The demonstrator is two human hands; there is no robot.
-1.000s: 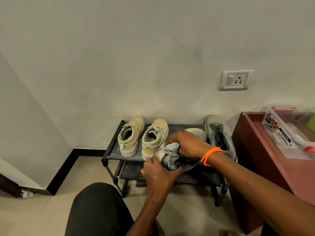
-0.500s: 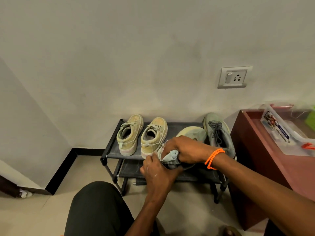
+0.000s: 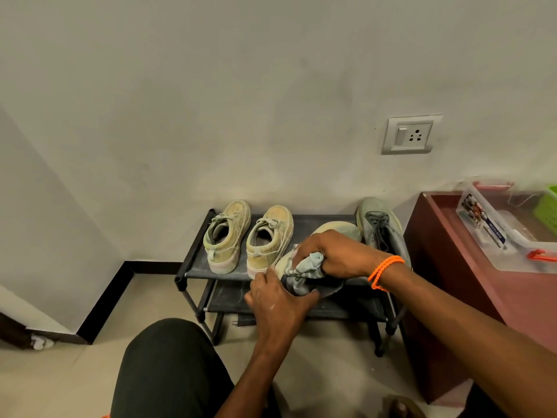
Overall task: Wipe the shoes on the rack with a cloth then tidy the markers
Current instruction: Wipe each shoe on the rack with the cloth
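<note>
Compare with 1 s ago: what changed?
The right hand slid the cloth slightly left along the grey shoe, towards its heel. The left hand still grips that heel. Nothing was taken or released. The tan pair, the other grey shoe and the rack are unchanged.

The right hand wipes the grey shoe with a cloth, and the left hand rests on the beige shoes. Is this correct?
Not quite. The head view shows the left hand gripping the grey shoe, not the beige shoes. The right hand does wipe it with the cloth.
</note>
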